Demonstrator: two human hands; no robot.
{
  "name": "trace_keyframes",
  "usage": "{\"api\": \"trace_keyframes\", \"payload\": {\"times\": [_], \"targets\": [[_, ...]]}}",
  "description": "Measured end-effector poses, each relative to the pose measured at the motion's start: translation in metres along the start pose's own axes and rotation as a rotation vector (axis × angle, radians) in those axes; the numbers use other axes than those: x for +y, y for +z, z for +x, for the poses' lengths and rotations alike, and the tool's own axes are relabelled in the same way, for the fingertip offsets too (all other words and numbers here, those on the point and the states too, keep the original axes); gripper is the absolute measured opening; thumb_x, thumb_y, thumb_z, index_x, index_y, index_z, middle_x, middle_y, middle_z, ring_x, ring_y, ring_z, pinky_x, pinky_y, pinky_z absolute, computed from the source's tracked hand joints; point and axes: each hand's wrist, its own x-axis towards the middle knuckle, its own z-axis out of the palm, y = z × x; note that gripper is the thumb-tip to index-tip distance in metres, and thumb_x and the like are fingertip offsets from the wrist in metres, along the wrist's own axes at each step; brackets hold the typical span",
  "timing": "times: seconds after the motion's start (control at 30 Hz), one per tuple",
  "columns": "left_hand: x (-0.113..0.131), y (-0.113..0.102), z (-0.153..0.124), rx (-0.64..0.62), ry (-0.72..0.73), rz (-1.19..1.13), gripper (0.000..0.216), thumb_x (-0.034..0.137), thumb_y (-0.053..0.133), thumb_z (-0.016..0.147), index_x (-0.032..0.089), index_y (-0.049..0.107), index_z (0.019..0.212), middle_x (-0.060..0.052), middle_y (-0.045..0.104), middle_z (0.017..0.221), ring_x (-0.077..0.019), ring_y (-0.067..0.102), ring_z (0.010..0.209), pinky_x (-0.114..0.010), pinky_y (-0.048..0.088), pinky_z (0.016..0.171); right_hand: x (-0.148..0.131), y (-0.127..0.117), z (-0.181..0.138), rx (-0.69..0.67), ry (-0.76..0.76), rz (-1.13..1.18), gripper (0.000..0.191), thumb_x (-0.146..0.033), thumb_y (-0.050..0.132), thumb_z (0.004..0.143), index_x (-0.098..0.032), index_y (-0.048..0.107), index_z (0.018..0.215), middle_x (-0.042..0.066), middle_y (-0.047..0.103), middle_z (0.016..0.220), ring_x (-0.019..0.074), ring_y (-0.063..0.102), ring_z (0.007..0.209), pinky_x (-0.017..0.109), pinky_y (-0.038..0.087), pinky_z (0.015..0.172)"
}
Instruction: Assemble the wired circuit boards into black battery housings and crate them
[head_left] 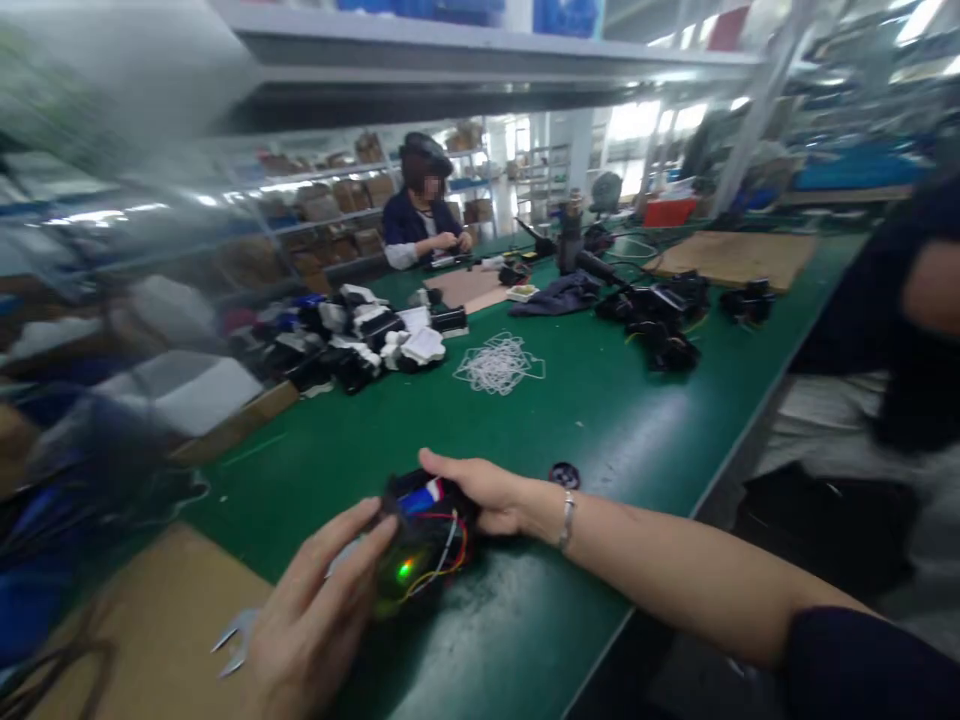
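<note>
cardboard lies at the far left, on the green table. a small shiny metal tool sits at its edge, just beside the left hand. that hand is open, with its fingers spread, and the fingertips touch the left side of the little black gadget. farther back is a heap of black and white parts.

the gadget rests on the table near the front edge, between the two hands. its inside shows, with red and yellow wires, a blue piece and a small green light that glows. the right hand curls round its far side and grips it, with the thumb on top.

it looks like the person is holding the gadget steady and checking it while the light is on. any next move needs soft fingers, because the thin wires could snag or pull loose.

behind the right hand lies a bunch of white loops. a small round black cap lies just past the wrist. more black parts sit farther right. another person stands at the right edge, well apart.
</note>
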Motion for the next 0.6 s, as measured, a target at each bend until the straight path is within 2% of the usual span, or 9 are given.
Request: {"api": "trace_keyframes", "payload": {"times": [0.07,0.13,0.2,0.23,0.27,0.33,0.47,0.53,0.6], "targets": [[-0.001,-0.004,-0.001,0.039,-0.165,-0.008,0.044,0.017,0.057,0.085,0.031,0.049,0.126,-0.005,0.051,0.129,-0.0189,0.055,0.114,-0.035,0.048,0.098,0.002,0.005,-0.003,0.063,-0.252,-0.039,0.043,-0.059,0.062,0.075,-0.016,0.058,0.078,-0.003,0.058,0.066,0.0101,0.054,0.059,0.024,0.045,0.063],[0.002,-0.003,0.002,0.056,-0.424,-0.165,0.049,0.025,0.057,0.085,0.026,0.041,0.131,-0.009,0.052,0.127,-0.0195,0.06,0.107,-0.035,0.054,0.09,0.004,0.007,-0.006,0.128,-0.53,-0.195,0.038,-0.054,0.063,0.077,-0.017,0.057,0.079,-0.005,0.051,0.066,0.0077,0.047,0.061,0.02,0.039,0.062],[0.005,0.001,0.004,0.038,-0.625,-0.339,0.046,0.032,0.057,0.085,0.02,0.044,0.127,-0.01,0.06,0.113,-0.019,0.065,0.094,-0.034,0.058,0.08,0.006,0.008,-0.008,0.145,-0.697,-0.377,0.036,-0.053,0.06,0.08,-0.018,0.057,0.082,-0.005,0.05,0.07,0.0081,0.044,0.065,0.019,0.036,0.062],[0.006,0.002,0.005,0.024,-0.658,-0.379,0.042,0.033,0.058,0.084,0.018,0.048,0.122,-0.009,0.063,0.106,-0.0184,0.066,0.089,-0.033,0.059,0.077,0.007,0.007,-0.009,0.138,-0.729,-0.446,0.036,-0.054,0.059,0.081,-0.018,0.057,0.084,-0.004,0.05,0.072,0.0086,0.044,0.067,0.02,0.035,0.063],[0.006,0.002,0.004,0.019,-0.64,-0.374,0.037,0.033,0.058,0.084,0.018,0.052,0.118,-0.008,0.064,0.103,-0.0181,0.066,0.088,-0.033,0.058,0.077,0.007,0.007,-0.009,0.129,-0.735,-0.485,0.036,-0.054,0.059,0.081,-0.018,0.057,0.085,-0.004,0.051,0.073,0.0089,0.044,0.068,0.02,0.035,0.063],[0.003,0.002,-0.001,0.028,-0.469,-0.231,0.032,0.026,0.057,0.085,0.02,0.055,0.116,-0.008,0.063,0.107,-0.0181,0.064,0.094,-0.034,0.057,0.082,0.007,0.007,-0.008,0.118,-0.666,-0.445,0.037,-0.054,0.061,0.079,-0.018,0.057,0.086,-0.004,0.052,0.071,0.0092,0.045,0.066,0.021,0.035,0.063],[-0.005,-0.002,-0.01,-0.028,0.022,0.118,0.042,0.008,0.049,0.087,0.026,0.052,0.124,-0.008,0.054,0.125,-0.0188,0.052,0.116,-0.036,0.049,0.096,0.005,0.01,-0.006,0.007,-0.151,-0.148,0.044,-0.06,0.054,0.08,-0.016,0.057,0.083,0.001,0.057,0.07,0.0146,0.053,0.065,0.029,0.043,0.067],[-0.005,-0.003,-0.01,-0.034,0.032,0.098,0.045,0.008,0.048,0.087,0.025,0.047,0.129,-0.009,0.052,0.129,-0.0189,0.049,0.119,-0.037,0.047,0.099,0.005,0.012,-0.006,-0.01,-0.054,-0.11,0.046,-0.06,0.052,0.081,-0.015,0.058,0.085,0.004,0.06,0.071,0.0166,0.055,0.066,0.032,0.044,0.068],[-0.002,-0.004,-0.007,0.004,-0.173,-0.03,0.046,0.016,0.053,0.087,0.024,0.042,0.131,-0.009,0.052,0.127,-0.0185,0.052,0.115,-0.037,0.049,0.096,0.007,0.011,-0.006,0.074,-0.249,-0.193,0.041,-0.058,0.057,0.08,-0.017,0.058,0.086,0.001,0.059,0.073,0.0142,0.054,0.067,0.027,0.044,0.066]]}}
